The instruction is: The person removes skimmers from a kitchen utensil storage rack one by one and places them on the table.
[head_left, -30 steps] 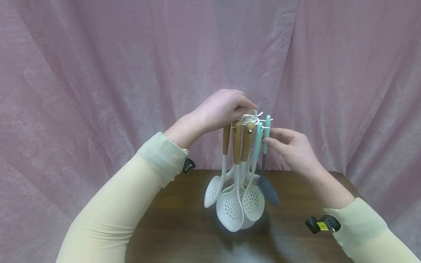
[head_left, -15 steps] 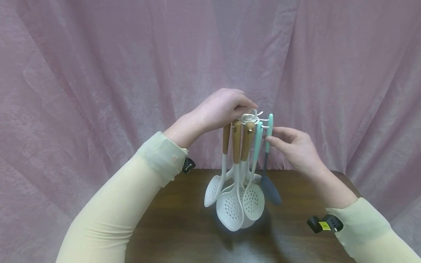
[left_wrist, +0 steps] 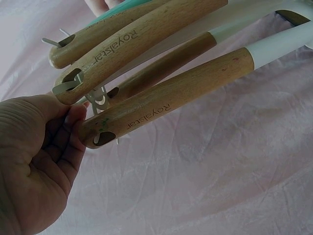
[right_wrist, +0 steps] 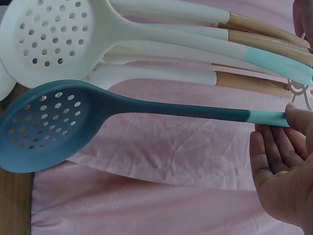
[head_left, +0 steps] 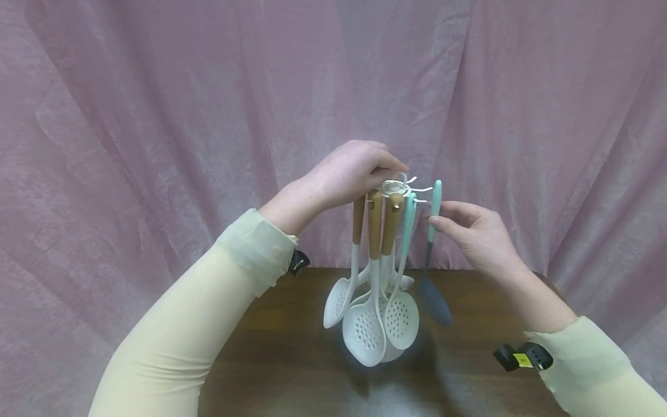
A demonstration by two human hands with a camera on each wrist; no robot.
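The right hand [head_left: 476, 234] pinches the teal-handled dark blue slotted spoon [head_left: 433, 260] just beside the white hook rack [head_left: 398, 186], whose top the left hand [head_left: 354, 171] grips.

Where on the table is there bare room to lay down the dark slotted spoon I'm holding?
The table is bare left of the rack, under the left sleeve, and right of it below the right hand, which pinches the dark spoon. The middle is crowded: white spoons hang low there. The left hand grips the rack top.

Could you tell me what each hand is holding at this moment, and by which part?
The right hand pinches the dark blue slotted spoon by its mint-green handle; the left hand grips the white utensil rack at its top.
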